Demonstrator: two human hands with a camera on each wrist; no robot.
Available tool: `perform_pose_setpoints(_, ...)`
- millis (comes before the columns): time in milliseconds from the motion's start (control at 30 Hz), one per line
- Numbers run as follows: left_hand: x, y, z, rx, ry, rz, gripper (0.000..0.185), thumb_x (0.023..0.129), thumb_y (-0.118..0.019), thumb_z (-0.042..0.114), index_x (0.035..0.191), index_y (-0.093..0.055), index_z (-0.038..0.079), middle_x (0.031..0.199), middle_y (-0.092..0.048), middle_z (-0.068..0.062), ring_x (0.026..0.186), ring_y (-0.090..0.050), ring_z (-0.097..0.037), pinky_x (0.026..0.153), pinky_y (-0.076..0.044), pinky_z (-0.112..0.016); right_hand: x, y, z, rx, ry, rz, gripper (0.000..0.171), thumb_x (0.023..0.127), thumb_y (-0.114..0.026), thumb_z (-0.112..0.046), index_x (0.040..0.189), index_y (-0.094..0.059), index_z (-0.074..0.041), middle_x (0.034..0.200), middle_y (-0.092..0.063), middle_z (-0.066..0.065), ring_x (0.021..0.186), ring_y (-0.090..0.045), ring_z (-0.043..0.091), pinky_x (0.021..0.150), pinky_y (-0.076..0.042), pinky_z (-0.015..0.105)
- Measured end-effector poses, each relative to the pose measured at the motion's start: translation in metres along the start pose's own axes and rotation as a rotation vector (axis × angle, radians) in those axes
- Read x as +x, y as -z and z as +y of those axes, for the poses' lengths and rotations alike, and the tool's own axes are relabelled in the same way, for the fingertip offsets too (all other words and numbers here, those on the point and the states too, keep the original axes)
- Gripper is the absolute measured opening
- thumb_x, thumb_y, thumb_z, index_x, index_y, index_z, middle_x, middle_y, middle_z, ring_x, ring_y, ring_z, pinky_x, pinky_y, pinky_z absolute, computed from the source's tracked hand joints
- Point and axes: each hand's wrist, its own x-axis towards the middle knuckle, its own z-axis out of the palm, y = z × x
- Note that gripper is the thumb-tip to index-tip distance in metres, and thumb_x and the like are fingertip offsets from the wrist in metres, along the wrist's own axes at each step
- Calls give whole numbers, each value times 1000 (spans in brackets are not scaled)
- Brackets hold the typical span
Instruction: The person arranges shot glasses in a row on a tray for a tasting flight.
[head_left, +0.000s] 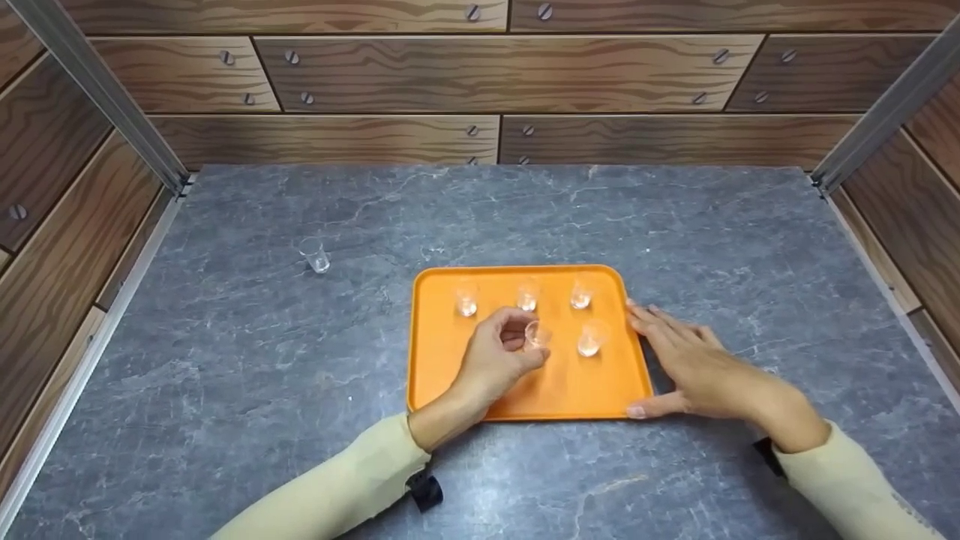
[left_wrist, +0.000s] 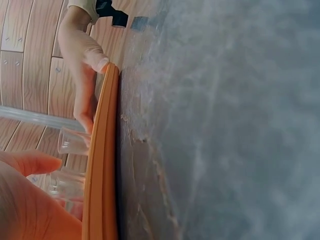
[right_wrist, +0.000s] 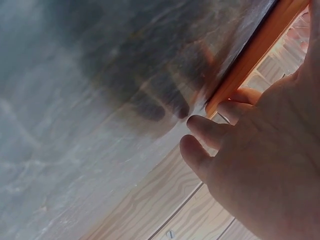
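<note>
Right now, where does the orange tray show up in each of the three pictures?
Head view: the orange tray lies flat at the centre of the grey table, between both hands.
Left wrist view: seen edge-on, a vertical orange strip left of centre.
Right wrist view: only its rim, a diagonal orange bar at the upper right.
Shared landmark: the right hand resting against the tray's edge.

Your head camera is looking down and forward over the orange tray (head_left: 525,390) from above. Both wrist cameras are sitting very close, seemingly near the tabletop (left_wrist: 225,125), each catching the tray's rim edge-on, which all three views are sharing.
</note>
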Motion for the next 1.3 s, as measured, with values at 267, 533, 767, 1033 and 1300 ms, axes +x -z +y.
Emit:
perform_pose_setpoints(267,-7,6,3,31,9,-15,52,83,-83,-3,130,-62,-7,130,-65,-20,122,-62,-33,112,-50,-47,-2,0,3,-7,4,15,124,88,-73,-80,170,-24,-1,181,-11,18,162,-14,48,119,-17,78)
perform_pose_setpoints(533,-15,26,7,13,25,0,50,86,-82,-1,131,-60,-10,133,-64,-23,123,-61,-40,112,-50,-49,-2,6,1,-22,13,9,123,88,-73,-79,169,-25,-2,180,-13,18,162,-15,48,119,-19,77)
perform_pose_setpoints(767,-21,44,8,-13,-2,35,45,91,-79,-1,130,-61,-10,132,-64,-26,123,-62,-43,109,-53,-46,0,3,2,-20,19,2,122,88,-73,-79,170,-24,-2,181,-12,17,163,-14,47,120,-18,76)
perform_pose_setpoints(1033,-22,67,15,-64,-89,81,38,96,-75,-1,131,-62,-9,132,-64,-27,118,-64,-40,96,-58,-36,1,-1,3,-13,-3,-8,125,87,-72,-81,171,-23,-3,181,-10,16,163,-13,46,120,-16,78)
perform_pose_setpoints(1300,-23,96,24,-69,-146,208,31,98,-72,-3,127,-64,-9,127,-67,-25,114,-67,-32,87,-58,-29,1,-1,1,-6,-19,-18,126,86,-71,-82,171,-21,-4,182,-8,14,164,-11,45,121,-13,79)
